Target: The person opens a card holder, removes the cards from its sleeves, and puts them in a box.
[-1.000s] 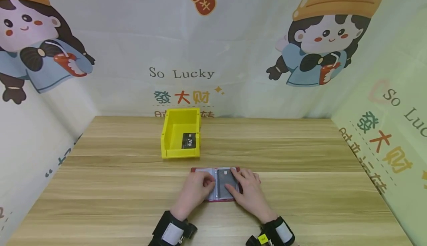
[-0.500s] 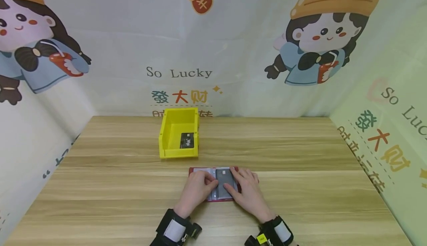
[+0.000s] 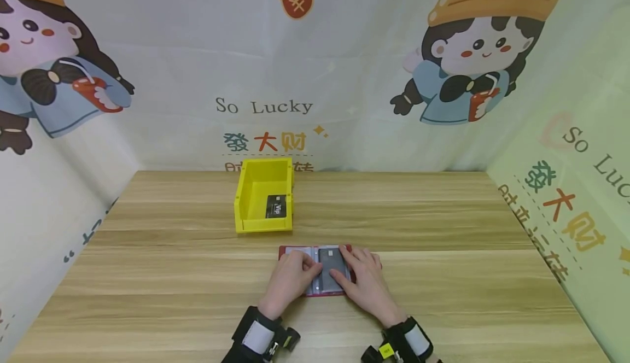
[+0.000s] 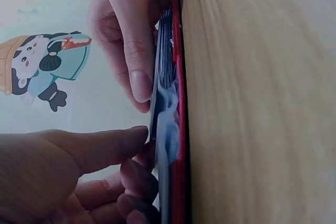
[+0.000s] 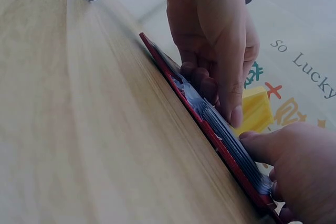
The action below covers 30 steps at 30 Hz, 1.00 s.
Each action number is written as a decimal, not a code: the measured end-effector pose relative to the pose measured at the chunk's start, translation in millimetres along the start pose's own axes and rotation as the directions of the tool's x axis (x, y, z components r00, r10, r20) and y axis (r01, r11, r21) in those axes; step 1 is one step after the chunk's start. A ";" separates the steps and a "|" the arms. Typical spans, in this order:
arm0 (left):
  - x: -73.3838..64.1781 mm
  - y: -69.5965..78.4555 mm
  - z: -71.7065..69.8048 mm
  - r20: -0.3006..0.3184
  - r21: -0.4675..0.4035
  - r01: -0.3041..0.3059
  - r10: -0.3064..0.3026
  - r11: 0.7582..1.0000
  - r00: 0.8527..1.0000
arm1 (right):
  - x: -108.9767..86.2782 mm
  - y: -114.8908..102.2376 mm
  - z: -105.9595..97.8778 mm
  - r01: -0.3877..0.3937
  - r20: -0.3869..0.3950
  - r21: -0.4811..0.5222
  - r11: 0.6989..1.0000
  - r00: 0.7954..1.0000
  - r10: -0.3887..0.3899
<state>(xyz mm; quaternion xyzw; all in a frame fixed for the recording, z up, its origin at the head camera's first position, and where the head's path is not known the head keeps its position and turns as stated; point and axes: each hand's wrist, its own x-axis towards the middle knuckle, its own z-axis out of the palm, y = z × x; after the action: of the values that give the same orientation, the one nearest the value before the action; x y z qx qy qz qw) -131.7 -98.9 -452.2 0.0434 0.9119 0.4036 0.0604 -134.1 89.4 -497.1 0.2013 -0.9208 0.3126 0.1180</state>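
An open card holder (image 3: 316, 287) with a red cover and clear sleeves lies on the table. A grey card (image 3: 327, 269) with a chip is at its right-hand page. My left hand (image 3: 289, 278) reaches over the left page, its thumb and index finger pinching the grey card's inner edge in the left wrist view. Its other fingers curl underneath. My right hand (image 3: 365, 281) holds the holder's right side, thumb resting on the card and index finger along the top corner. Stacked sleeves (image 5: 231, 142) show edge-on under the right thumb in the right wrist view.
Beyond the holder stands a yellow bin (image 3: 263, 225) with a black VIP card (image 3: 276, 206) inside. The wooden table (image 3: 443, 221) meets a printed cloth backdrop (image 3: 364, 78) at the back and sides. Both wrists wear black camera straps.
My left hand has shifted slightly right, bringing its thumb to the grey card's inner edge. The right hand keeps its place on the holder. The head view has shifted slightly.
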 end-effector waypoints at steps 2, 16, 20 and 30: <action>0.5 -0.2 0.4 -0.003 0.003 0.002 -0.002 1.000 1.000 | 0.4 0.3 0.2 0.011 -0.011 -0.004 1.000 1.000 -0.011; 3.3 1.3 2.2 0.014 0.023 0.034 -0.034 0.999 0.999 | 1.6 2.6 0.0 0.005 -0.001 -0.003 1.000 1.000 -0.005; 3.4 1.0 1.2 0.027 0.020 0.034 -0.035 0.999 0.999 | 1.4 2.5 -0.1 0.006 0.002 -0.014 1.000 1.000 -0.006; 2.4 -1.1 -4.3 0.069 -0.015 0.051 -0.050 0.999 0.996 | 0.9 1.2 -1.0 -0.008 0.031 0.016 1.000 0.999 0.008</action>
<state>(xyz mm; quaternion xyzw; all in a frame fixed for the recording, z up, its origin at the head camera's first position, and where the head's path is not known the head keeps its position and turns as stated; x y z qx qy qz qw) -134.8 -102.5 -450.3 0.0336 0.9066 0.4079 0.1022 -135.4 90.6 -496.6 0.2033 -0.9208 0.3173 0.1008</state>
